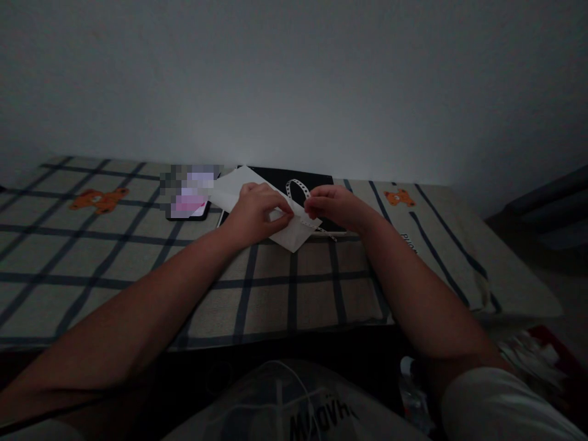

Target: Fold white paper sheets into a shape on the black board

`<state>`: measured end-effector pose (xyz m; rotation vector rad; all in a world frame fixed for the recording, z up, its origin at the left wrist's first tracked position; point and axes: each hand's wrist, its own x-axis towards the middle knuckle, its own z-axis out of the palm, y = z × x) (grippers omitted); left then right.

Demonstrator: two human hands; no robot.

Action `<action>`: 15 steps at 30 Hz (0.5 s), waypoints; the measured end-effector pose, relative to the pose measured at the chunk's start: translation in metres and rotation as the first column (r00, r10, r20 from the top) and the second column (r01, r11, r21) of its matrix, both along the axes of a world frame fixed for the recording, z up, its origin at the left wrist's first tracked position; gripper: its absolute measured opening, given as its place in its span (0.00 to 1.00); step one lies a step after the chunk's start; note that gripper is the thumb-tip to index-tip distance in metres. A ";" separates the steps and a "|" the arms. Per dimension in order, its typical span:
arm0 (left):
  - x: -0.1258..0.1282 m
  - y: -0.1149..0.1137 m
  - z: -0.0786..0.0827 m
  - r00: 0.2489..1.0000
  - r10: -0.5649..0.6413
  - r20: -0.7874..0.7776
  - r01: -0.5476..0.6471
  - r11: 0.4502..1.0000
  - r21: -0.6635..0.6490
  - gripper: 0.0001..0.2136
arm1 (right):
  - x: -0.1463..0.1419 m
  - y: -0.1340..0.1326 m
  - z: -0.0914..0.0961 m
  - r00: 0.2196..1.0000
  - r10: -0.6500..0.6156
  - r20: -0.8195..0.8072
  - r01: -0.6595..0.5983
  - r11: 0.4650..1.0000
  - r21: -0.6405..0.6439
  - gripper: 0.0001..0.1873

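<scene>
A white sheet of paper (241, 180) lies at an angle over a dark flat rectangular object, one corner pointing toward me. My left hand (260, 211) rests on the sheet, thumb and forefinger closed in a pinch at its right edge. Close by on the right, my right hand (333, 205) is closed with its fingertips pinching a narrow white strip with a row of holes (296, 182). The strip curls up in a loop between the hands, and a straight length of it runs along the paper's right edge. Whether strip and sheet are joined there is hard to see.
The dark flat object (316, 180) lies on a checked tablecloth (271, 306) with bear prints, against a plain wall. A phone (188, 211), partly blurred, is at the left. Below the table's right side stands a clear bottle (413, 392).
</scene>
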<state>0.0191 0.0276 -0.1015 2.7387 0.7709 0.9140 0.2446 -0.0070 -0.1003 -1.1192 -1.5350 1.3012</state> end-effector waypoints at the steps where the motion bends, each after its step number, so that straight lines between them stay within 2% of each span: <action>1: 0.000 -0.001 0.001 1.000 0.009 0.019 -0.009 1.000 0.021 0.06 | 0.000 0.002 -0.001 0.999 -0.011 -0.038 0.011 1.000 -0.004 0.08; 4: 0.002 -0.009 0.002 0.990 0.067 0.124 -0.079 0.992 0.095 0.08 | -0.003 0.006 0.001 0.979 -0.109 -0.173 0.114 0.993 0.018 0.09; 7: 0.007 -0.020 -0.001 0.981 0.076 0.176 -0.109 0.977 0.185 0.09 | -0.004 0.006 0.006 0.930 -0.281 -0.238 0.307 0.949 0.076 0.13; 11: 0.021 -0.038 -0.014 0.994 -0.080 -0.078 0.099 0.952 0.290 0.11 | -0.003 0.006 0.011 0.880 -0.431 -0.200 0.462 0.873 0.155 0.18; 15: 0.033 -0.049 -0.024 0.924 -0.209 -0.319 0.303 0.911 0.280 0.15 | 0.003 0.011 0.005 0.863 -0.461 -0.207 0.499 0.844 0.199 0.19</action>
